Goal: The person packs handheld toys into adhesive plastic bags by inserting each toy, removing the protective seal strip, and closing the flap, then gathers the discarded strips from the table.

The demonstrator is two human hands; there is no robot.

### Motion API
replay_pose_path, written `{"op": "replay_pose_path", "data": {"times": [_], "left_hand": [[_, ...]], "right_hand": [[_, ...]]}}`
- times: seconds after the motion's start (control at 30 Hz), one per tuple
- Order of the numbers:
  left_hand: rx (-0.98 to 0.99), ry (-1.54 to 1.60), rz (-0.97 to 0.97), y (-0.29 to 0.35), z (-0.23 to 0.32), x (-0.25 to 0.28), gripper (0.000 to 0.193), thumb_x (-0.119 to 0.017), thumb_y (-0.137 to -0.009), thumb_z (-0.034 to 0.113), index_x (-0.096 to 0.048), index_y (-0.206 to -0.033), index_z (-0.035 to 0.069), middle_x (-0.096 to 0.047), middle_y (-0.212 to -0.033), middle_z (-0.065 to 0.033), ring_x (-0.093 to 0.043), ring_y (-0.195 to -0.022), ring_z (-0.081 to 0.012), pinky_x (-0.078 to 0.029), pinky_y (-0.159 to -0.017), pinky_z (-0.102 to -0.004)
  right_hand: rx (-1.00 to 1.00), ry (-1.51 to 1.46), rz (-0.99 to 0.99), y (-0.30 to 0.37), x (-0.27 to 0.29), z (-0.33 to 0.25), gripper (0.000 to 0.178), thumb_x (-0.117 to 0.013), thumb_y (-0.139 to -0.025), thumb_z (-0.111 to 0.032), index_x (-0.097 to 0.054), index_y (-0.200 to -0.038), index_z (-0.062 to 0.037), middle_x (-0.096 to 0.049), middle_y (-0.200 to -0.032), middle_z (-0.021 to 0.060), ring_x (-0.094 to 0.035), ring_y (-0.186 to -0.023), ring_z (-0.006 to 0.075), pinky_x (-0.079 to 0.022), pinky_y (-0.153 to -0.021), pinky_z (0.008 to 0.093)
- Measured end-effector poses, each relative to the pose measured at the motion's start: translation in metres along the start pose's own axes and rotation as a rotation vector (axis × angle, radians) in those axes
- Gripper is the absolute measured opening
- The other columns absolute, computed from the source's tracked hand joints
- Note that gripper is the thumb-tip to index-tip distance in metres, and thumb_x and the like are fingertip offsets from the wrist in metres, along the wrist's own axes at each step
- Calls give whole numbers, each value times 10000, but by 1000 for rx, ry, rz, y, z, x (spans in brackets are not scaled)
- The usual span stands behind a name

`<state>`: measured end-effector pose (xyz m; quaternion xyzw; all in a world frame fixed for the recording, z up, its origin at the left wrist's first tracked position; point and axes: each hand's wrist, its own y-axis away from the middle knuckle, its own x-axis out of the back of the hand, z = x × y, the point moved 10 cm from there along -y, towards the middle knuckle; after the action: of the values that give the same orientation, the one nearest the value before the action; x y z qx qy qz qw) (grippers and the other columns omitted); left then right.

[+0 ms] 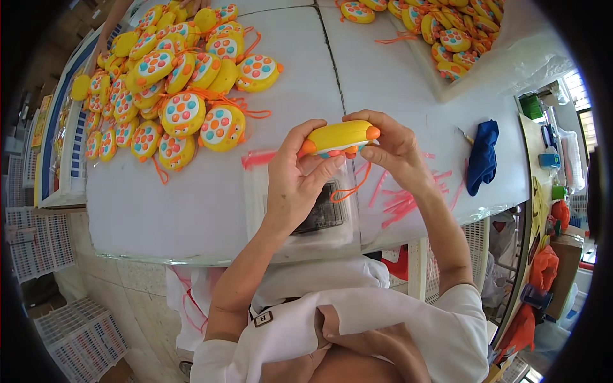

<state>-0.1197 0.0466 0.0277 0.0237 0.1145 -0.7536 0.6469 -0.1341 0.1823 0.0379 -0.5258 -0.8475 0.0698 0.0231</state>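
Note:
Between my two hands is a yellow duck-shaped button toy [341,135], held edge-up above the table. Its coloured buttons face down and toward me, and orange nubs stick out at its ends. An orange cord loop [351,189] hangs from it. My left hand [295,169] grips the left end, thumb below and fingers on top. My right hand [397,150] pinches the right end, thumb near the button face. Beneath them lies a clear plastic bag [262,191] with a pink strip on its top edge and a dark flat item [322,210] in or under it.
A large pile of similar yellow toys [182,115] covers the far left of the table. More fill a clear bag [472,86] at the far right. Pink strips [405,201] and a blue cloth [483,158] lie to the right. Another person's hand [105,41] shows at upper left.

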Motion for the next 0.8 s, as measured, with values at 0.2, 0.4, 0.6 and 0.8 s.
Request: {"op": "replay_pose_path", "data": {"times": [0.2,0.4,0.6,0.8], "left_hand": [[-155,-399,8,15,14,-6,453,-720,-821,90,-490,-1197,-16,-576,-1087,-101,-596,-984,-174,-504,-853,-302],[373,363,-39,12,-29,-8,401,-622,-906,269,-508,-1186,6,-605,-1079,-103,-646,-907,-183,-570,-671,-312],[480,453,-36,23,-42,-8,421,-545,-947,339,-504,-1197,3,-629,-1068,-95,-660,-886,-176,-582,-680,-319],[379,372,-16,15,-37,-5,384,-650,-896,249,-508,-1114,-34,-612,-1032,-126,-657,-901,-176,-578,-700,-298]], "right_hand": [[47,6,139,18,-5,-1,406,-607,-892,-15,-508,-1286,-33,-559,-1165,34,-505,-1115,132,-450,-965,332],[39,-8,241,26,-5,-14,466,-637,-909,-238,-496,-1279,7,-593,-1084,89,-534,-1040,131,-457,-888,290],[-209,163,268,28,6,8,475,-599,-928,-303,-517,-1256,32,-642,-911,81,-555,-823,96,-448,-654,230],[-170,213,262,24,-3,3,422,-589,-937,-256,-529,-1251,21,-636,-872,84,-560,-780,96,-465,-642,236]]}}
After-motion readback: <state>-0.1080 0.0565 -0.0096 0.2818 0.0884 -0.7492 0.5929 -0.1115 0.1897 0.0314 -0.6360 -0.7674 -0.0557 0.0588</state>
